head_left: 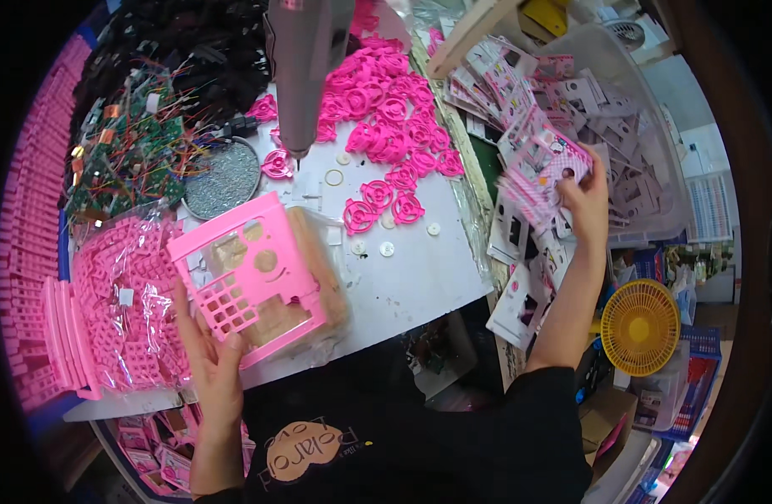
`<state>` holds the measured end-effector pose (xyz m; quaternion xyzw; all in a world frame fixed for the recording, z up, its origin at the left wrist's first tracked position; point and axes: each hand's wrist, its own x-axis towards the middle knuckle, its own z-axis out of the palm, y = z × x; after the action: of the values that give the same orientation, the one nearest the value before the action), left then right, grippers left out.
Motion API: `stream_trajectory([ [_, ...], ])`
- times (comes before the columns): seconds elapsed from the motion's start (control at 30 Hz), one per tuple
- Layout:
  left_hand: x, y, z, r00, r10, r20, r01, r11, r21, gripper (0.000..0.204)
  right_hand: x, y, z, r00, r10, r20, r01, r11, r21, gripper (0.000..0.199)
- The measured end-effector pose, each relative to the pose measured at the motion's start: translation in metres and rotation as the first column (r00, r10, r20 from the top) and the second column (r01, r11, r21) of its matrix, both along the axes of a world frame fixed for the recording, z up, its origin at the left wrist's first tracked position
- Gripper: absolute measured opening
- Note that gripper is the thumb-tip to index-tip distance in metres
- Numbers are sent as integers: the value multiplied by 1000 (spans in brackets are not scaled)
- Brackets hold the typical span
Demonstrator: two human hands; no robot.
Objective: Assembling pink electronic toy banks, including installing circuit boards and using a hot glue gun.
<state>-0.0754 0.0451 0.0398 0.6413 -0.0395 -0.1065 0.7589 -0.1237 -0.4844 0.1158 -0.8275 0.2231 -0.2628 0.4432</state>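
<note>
Pink plastic housing (281, 244): tilted, above worktop (420, 273), lower left corner gripped by left hand (210, 365). Printed pink-and-white panel (541, 160): pinched by right hand (585, 197), beside clear plastic bin (667, 160).

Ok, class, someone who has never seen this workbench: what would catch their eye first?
Probably the bright pink plastic housing, held in the left hand at the front of the bench, and the loose heap of pink ring-shaped parts beyond it. Next might come the grey tool pointing down at the top centre, and the pink-and-white printed panels in the right hand, off to the right.
</note>
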Motion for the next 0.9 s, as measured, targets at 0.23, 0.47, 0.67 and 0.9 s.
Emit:
stream_trajectory([
  [0.23,-9,-7,-17,996,-81,-31,81,997,9,87,11,231,-57,804,436,405,-577,409,707,81],
  [0.47,-7,-7,-4,980,-143,-141,126,985,-117,80,51,301,-53,740,657,140,-621,749,-229,80],
  [0.67,1,4,-16,1000,28,-7,-28,999,-44,71,45,309,-74,632,750,196,-585,296,755,86],
  [0.9,4,0,-18,968,68,241,-108,982,158,86,32,340,-77,627,701,340,-648,226,728,80],
])
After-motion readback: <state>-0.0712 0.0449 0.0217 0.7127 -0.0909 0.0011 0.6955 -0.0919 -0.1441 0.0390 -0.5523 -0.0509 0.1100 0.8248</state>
